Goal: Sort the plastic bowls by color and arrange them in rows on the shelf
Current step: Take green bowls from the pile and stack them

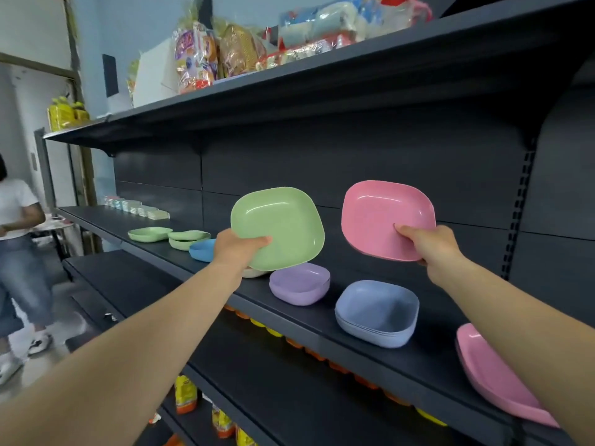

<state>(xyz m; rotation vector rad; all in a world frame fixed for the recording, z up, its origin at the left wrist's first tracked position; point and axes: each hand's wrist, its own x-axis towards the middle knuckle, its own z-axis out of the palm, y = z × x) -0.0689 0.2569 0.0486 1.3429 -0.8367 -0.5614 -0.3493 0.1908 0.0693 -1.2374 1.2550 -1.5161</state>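
Dark shelf of sorted bowls; left hand pinches a green bowl, right hand pinches a pink bowl, each best lowered level onto its matching stack.

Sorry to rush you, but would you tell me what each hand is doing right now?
Left hand: grips the green bowl by its near edge, held above the shelf.
Right hand: grips the pink bowl likewise.
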